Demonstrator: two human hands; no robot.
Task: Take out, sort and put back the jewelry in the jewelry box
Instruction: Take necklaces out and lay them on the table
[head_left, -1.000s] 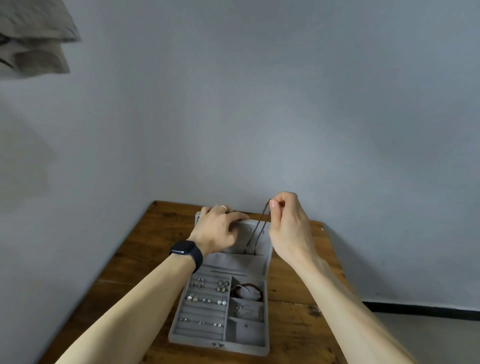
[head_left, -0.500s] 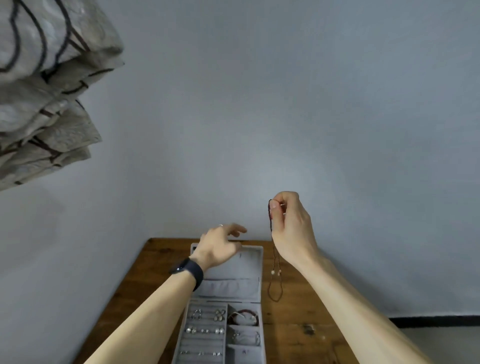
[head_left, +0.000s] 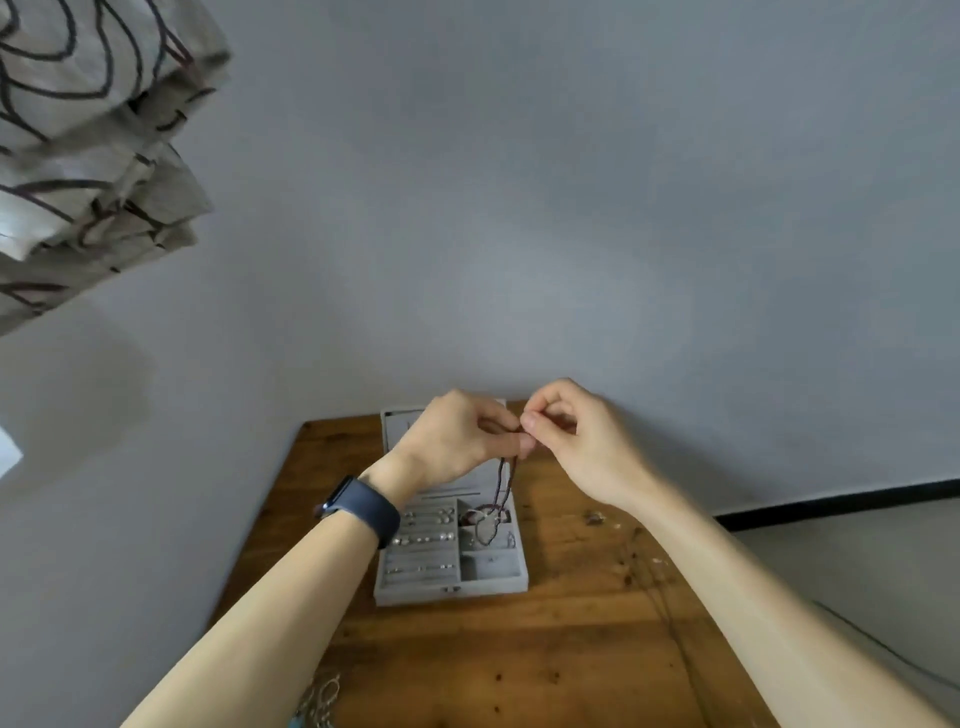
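Note:
A grey jewelry box (head_left: 451, 591) lies open on the wooden table (head_left: 519, 649), its lid tilted up against the wall. Rows of earrings and rings fill its left half; bracelets sit in the right compartments. My left hand (head_left: 457, 441) and my right hand (head_left: 576, 441) meet above the box, both pinching the top of a thin dark cord necklace (head_left: 503, 488). The cord hangs down in a loop with small beads over the box's upper right compartment.
Loose jewelry lies on the table: a small piece (head_left: 595, 517) right of the box, a thin chain (head_left: 641, 566) further right, and silver pieces (head_left: 319, 699) at the near edge. A patterned curtain (head_left: 88, 145) hangs at the upper left. The wall stands just behind the table.
My left hand came off the lid and joined my right hand on the cord. The necklace, hanging right of the box before, now hangs over the box. The camera tilted down again.

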